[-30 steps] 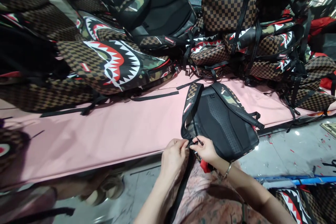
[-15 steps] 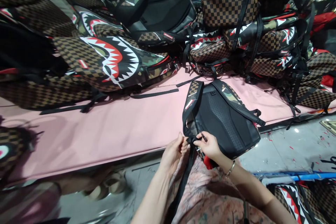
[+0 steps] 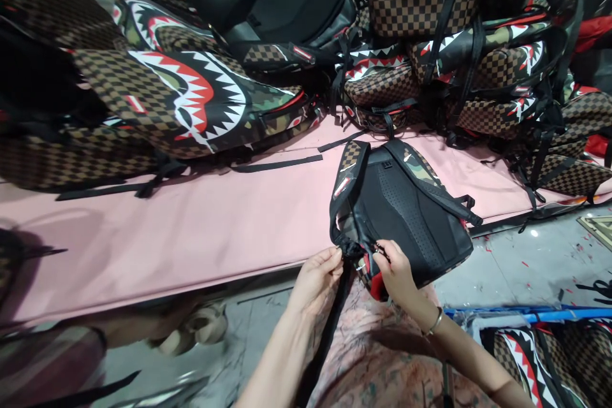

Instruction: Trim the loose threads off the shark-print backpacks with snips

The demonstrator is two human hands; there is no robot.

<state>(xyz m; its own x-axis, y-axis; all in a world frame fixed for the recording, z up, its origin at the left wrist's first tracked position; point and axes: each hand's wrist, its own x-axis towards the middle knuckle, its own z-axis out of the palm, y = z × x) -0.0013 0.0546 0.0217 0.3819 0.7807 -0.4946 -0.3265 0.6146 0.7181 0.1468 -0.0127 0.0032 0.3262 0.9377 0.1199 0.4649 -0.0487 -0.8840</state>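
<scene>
A backpack (image 3: 404,210) lies at the table's front edge, its black padded back and both shoulder straps facing up. At its lower left corner my left hand (image 3: 318,277) is closed in a pinch on a black strap (image 3: 351,248), beside a dark bunched part that may be a buckle. A loose length of black webbing hangs below that hand. Just to the right, my right hand (image 3: 394,271) is closed at the bag's lower side, over a patch of red fabric. A small dark thing shows at its fingertips, too small to name.
Checkered backpacks with shark-mouth prints (image 3: 205,99) are piled along the back of the pink table (image 3: 191,229). More bags (image 3: 516,357) lie by a blue-edged container at lower right. Another person's leg and beige shoe (image 3: 205,325) show below the table at left.
My right hand has moved slightly right and down, away from my left hand. More red fabric shows between them. My left hand stays by the strap. The view has shifted a little.
</scene>
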